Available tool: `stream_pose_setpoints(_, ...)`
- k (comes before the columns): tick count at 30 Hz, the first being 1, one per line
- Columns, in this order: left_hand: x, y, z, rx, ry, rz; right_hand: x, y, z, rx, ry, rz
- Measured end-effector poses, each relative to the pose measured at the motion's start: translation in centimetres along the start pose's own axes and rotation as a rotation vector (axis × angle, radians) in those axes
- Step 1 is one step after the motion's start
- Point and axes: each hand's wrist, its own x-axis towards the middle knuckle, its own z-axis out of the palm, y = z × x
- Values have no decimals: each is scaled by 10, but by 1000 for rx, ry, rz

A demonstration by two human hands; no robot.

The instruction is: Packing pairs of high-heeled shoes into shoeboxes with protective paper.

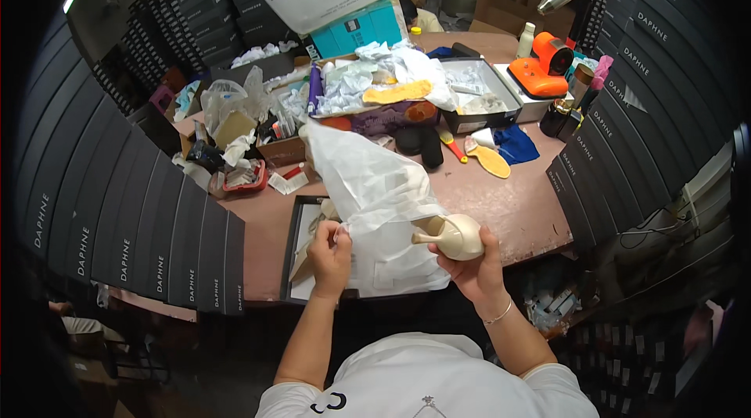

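Note:
My right hand (475,265) grips a cream high-heeled shoe (455,236), its heel pointing left. A large sheet of white tissue paper (374,199) rises from the shoe toward the middle of the table. My left hand (331,250) pinches the paper's lower left edge. Both hands are over an open black shoe box (292,236) at the near edge of the pinkish work table (501,203).
Stacks of dark shoe boxes (141,238) wall in the table on the left and right (626,97). Clutter fills the far half: crumpled paper (352,81), an open box (481,97), tan insoles (490,158), a blue cloth (516,144), an orange device (544,66), a blue box (356,30).

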Motion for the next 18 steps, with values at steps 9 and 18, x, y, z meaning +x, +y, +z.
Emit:
stream_pose_setpoints(9,18,-1,11,121,-246,131,-8,41,-25,305,4,200)
stream_pose_setpoints(18,-21,90,17,-33,-342,577,-15,54,27,125,-123,-36)
